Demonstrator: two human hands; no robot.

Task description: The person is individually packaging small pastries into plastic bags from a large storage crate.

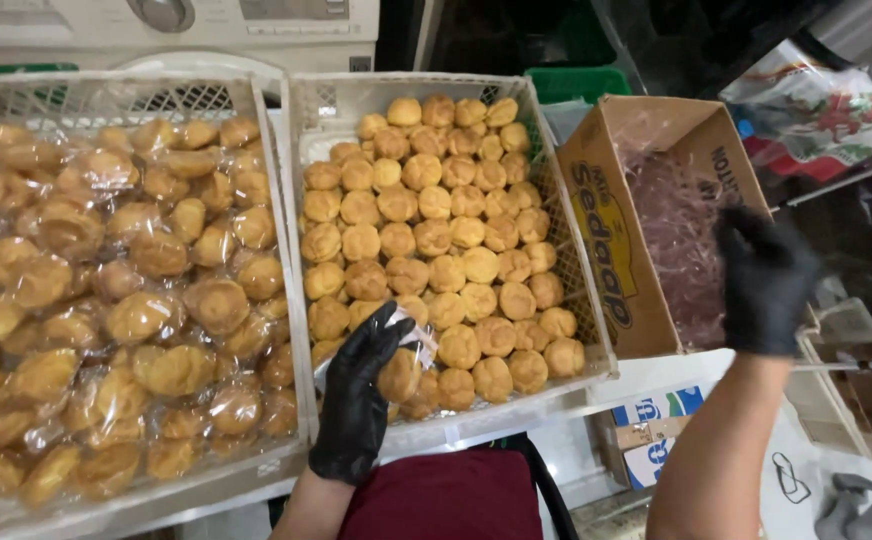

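My left hand [359,393], in a black glove, holds a clear plastic bag [408,345] with a round golden bun inside, over the near edge of the middle white crate [411,92]. That crate is packed with many bare golden buns [446,230]. My right hand [764,280], also gloved in black, reaches into an open cardboard box [611,250] to the right, where a heap of clear plastic bags [678,240] lies. What the right fingers touch is hidden.
A second white crate [106,95] on the left holds several buns wrapped in clear bags [126,300]. White appliances stand behind. A green crate [581,82] sits at the back, a small white basket [841,385] at the right, and small cartons [656,435] below the box.
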